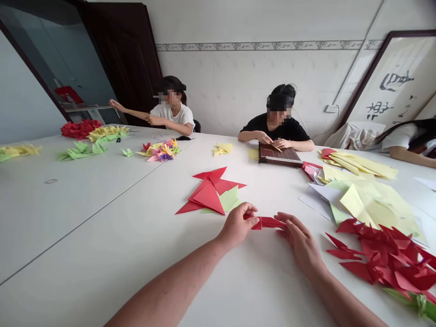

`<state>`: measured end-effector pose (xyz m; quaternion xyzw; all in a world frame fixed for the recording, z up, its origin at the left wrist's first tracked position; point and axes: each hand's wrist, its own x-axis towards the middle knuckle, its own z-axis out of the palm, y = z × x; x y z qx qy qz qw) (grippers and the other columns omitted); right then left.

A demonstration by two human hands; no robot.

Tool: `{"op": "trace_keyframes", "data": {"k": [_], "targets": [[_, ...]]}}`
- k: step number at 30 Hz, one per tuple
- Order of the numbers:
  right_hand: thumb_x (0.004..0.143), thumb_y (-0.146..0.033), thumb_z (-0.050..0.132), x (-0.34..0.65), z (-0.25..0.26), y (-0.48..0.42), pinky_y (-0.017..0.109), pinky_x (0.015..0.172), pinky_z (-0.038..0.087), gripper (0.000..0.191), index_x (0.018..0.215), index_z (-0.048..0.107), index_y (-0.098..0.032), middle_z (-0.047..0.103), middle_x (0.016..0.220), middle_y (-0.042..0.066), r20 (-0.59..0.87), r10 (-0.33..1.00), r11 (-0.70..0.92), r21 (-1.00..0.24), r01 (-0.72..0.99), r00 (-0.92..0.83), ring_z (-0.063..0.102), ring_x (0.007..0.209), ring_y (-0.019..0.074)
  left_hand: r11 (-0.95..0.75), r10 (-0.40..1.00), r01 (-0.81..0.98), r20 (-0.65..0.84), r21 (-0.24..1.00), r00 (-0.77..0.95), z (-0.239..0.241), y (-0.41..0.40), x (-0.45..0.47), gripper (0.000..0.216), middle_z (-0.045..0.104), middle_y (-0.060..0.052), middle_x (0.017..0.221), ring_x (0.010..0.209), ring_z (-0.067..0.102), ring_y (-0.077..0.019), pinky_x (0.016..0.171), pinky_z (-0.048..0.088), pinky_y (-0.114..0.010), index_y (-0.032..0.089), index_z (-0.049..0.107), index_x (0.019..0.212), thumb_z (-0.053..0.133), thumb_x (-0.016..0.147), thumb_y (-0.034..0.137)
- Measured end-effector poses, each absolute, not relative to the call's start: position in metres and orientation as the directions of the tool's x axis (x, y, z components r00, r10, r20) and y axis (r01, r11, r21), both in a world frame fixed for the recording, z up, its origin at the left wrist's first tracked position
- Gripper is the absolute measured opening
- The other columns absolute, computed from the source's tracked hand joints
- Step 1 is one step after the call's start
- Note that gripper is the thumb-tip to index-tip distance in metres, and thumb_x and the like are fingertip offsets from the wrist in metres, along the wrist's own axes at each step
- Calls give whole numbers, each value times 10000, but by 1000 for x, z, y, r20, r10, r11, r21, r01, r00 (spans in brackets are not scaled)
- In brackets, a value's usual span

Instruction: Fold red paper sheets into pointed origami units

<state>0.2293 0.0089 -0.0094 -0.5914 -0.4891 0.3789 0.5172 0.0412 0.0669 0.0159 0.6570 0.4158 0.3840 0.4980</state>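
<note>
A narrow strip of folded red paper (267, 222) is held level just above the white table. My left hand (239, 223) pinches its left end between thumb and curled fingers. At the opposite end my right hand (299, 234) grips the paper, its fingers fairly straight and its thumb partly hidden underneath. Just beyond my left hand lie several pointed folded red papers (207, 195), partly covering a light green sheet (230, 198). To the right of my right hand is a heap of red origami pieces (388, 259).
Yellow, green and white sheets (368, 200) spread at the right. Across the table (102, 245), a person in black (275, 122) folds yellow paper on a dark slatted board (281, 155). Another in white (172, 111) sits near colourful cranes (161, 150). Red paper pieces (81, 129) lie far left.
</note>
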Motion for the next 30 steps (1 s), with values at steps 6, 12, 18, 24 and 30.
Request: {"op": "trace_keyframes", "data": {"k": [6,12,18,24,30], "targets": [[763,-512,646,204,1,1,334,684,515,368,991,682,-226,695,945,70,0,995,-7,-997,72,103,631,811,214,12,933,-15,-6,1000,360,16,56,50,169,684,-39,875,831,626,-162,809,505,-322,175,680,923,563,823,246],[796,-331,584,199,7,-2,301,583,468,134,808,674,-232,660,747,21,95,973,4,-919,395,211,559,639,170,-154,896,25,129,988,426,17,48,54,99,663,-18,842,802,620,-153,783,510,-309,191,659,840,563,822,210],[908,-176,402,216,9,-6,310,667,443,230,792,595,-224,662,853,70,566,806,415,-330,848,-174,588,740,181,-751,659,368,579,548,480,12,49,49,164,622,-21,833,822,554,-150,823,419,-316,218,658,840,527,844,118],[894,-62,376,220,0,-10,301,616,373,293,719,560,-209,619,753,60,449,797,445,14,896,-403,516,641,168,-862,484,479,544,163,686,0,49,46,243,549,-12,703,672,477,-132,671,337,-300,182,564,689,429,805,17],[915,-105,367,223,-9,-16,280,592,383,282,761,580,-206,617,768,48,327,862,447,-134,884,-387,525,664,161,-865,496,473,427,166,756,-12,50,45,217,502,-3,628,626,440,-129,622,293,-297,171,492,605,490,790,58]]}}
